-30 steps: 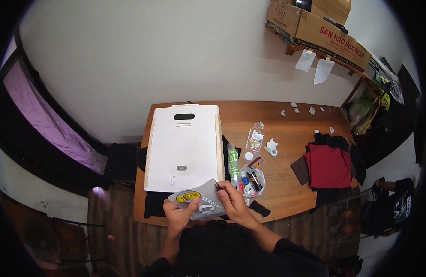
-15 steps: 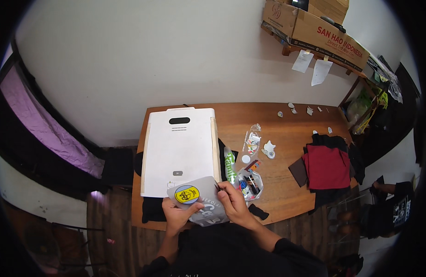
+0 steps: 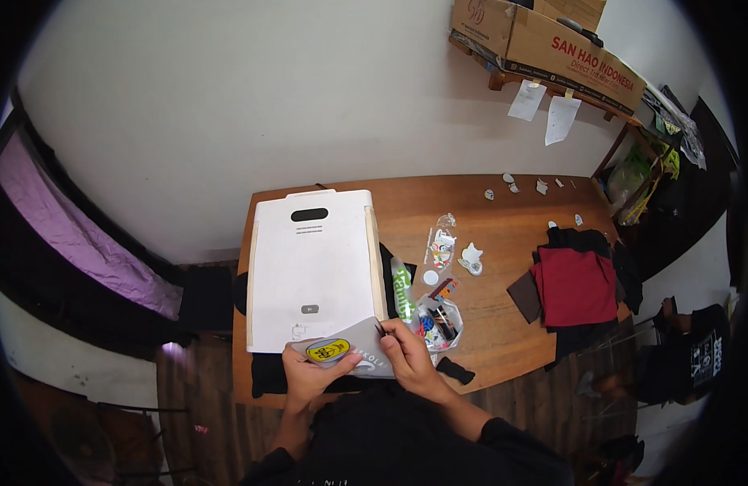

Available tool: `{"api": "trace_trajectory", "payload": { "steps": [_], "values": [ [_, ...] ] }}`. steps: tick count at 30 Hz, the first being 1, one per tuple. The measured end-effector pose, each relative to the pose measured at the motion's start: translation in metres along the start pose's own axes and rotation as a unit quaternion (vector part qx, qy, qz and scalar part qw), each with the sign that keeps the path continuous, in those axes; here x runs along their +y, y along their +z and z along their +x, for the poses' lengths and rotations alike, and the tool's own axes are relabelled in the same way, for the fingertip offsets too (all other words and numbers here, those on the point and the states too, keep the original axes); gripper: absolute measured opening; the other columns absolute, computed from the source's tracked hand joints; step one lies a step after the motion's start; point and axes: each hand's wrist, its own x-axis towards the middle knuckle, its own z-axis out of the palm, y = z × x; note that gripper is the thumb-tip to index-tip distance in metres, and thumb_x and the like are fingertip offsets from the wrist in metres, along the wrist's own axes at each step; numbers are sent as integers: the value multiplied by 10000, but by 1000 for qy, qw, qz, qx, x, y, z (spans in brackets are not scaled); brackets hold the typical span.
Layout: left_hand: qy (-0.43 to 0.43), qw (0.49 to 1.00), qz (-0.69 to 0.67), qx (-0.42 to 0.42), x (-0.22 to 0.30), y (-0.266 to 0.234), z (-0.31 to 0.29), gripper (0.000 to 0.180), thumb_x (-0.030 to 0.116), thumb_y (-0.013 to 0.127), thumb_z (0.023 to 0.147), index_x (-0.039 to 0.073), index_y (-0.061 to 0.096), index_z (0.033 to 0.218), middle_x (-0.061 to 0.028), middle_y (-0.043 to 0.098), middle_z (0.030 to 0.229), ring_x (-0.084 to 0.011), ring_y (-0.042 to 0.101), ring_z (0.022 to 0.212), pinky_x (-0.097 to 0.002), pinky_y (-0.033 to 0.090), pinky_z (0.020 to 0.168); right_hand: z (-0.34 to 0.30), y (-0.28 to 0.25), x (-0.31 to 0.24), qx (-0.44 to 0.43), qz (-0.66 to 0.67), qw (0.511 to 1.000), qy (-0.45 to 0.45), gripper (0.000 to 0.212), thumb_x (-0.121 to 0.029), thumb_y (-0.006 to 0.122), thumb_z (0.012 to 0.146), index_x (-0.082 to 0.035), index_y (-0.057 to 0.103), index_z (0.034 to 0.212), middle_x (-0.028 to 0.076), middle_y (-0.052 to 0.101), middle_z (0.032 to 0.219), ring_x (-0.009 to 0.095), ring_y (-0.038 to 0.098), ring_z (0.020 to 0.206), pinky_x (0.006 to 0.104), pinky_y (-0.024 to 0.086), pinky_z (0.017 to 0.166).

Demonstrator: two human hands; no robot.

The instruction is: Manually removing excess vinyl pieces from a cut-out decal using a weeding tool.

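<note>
A greyish translucent film sheet [image 3: 372, 343] with a yellow oval print and white lettering is held up over the near edge of the table. My left hand [image 3: 311, 376] pinches its left side, thumb on the front just below the yellow print. At the sheet's right edge, my right hand [image 3: 409, 360] is closed, its thumb and fingers around the edge. A small dark tip shows by those fingers; what it belongs to I cannot make out. Just beyond the sheet lies a large white flat-topped device [image 3: 311, 259] with a dark slot-shaped handle opening.
Right of the device stands an open white container [image 3: 440, 324] of small tools. Clear film scraps [image 3: 442, 248] and white cut-outs [image 3: 471, 259] lie behind it. Folded red cloth [image 3: 577, 285] rests on black cloth at right. Cardboard boxes [image 3: 568, 61] sit on a shelf. Another person [image 3: 690, 352] is at far right.
The sheet has tilted and its lower part has folded away from view, so the yellow print looks flatter. Both hands keep their hold. The whole view has shifted slightly.
</note>
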Motion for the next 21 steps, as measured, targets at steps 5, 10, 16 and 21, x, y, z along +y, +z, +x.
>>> {"api": "trace_trajectory", "payload": {
  "steps": [5,10,16,21],
  "values": [
    [-7,1000,-5,-29,-3,-2,3,240,0,773,627,-48,644,823,-85,662,755,-116,630,675,-229,517,643,0,4,1,18,22,1000,0,215,-170,446,929,17,490,1024,80,528,675,88,482,617,247,395,558],
    [2,999,6,-36,-5,-4,3,249,5,777,624,-38,641,828,-84,658,747,-118,630,672,-235,522,636,-1,5,0,27,18,999,2,221,-176,441,932,18,491,1026,80,525,674,87,475,613,248,392,553],
    [-1,999,1,-46,-5,-2,2,246,0,773,626,-53,644,829,-93,664,761,-121,634,687,-235,521,650,-2,5,1,29,18,999,-4,224,-175,435,933,23,491,1022,75,506,661,84,467,612,245,389,555],
    [6,998,-2,-57,-3,-3,2,257,0,773,627,-57,646,843,-102,666,771,-125,637,694,-235,521,652,-1,5,-1,25,21,999,-2,228,-177,433,934,23,492,1026,69,508,663,84,465,610,244,387,555]
  ]
}}
